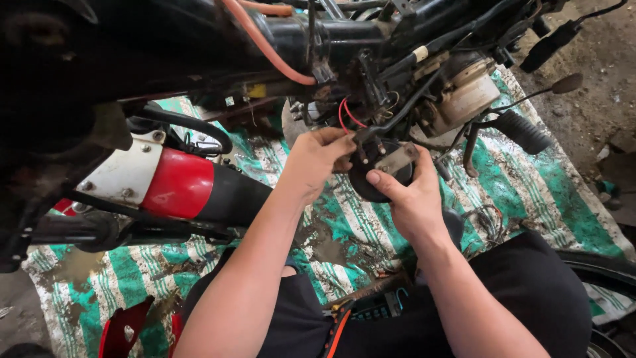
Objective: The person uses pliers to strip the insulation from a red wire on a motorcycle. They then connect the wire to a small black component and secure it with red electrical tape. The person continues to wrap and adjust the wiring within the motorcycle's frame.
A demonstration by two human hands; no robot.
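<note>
- While the head view is the only one available, it shows a round black horn [372,178] at frame centre, below the motorcycle frame [311,33].
- Right hand [409,197]: fingers clenched on the horn and its metal bracket [397,158]. A slackened grip would likely drop the part onto the green striped mat [530,192].
- Left hand [317,161]: fingers pinched at the terminals, beside the red wires [347,116]. Excess pull could tear a wire from its connector.
- Risk: a bare wire end touching the frame may short.
</note>
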